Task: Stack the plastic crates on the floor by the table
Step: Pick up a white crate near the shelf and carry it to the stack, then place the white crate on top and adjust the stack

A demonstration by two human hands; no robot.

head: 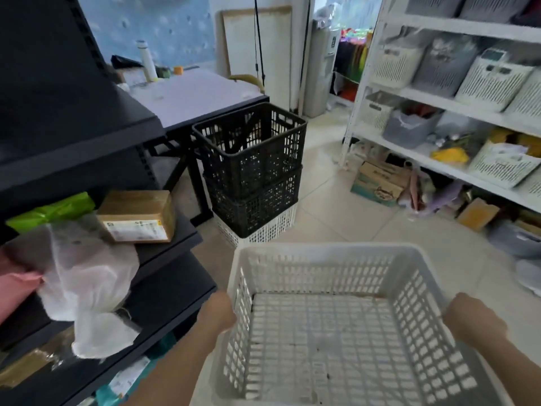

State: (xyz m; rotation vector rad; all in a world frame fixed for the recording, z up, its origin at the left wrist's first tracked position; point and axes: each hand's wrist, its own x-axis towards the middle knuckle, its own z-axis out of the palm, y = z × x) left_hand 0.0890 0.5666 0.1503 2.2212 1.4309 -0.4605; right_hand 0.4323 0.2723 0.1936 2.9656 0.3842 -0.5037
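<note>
White crate (322,248), fingertips out of sight.

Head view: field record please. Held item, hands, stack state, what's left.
held item: held white crate, open side up, nothing in it
left hand: grips the crate's left wall
right hand: grips the crate's right wall
stack: upper black crate on lower black crate on bottom white crate
stack location: on the floor, beside the table
gap: held crate is short of the stack, not touching it
left to do: held crate not yet stacked
</note>
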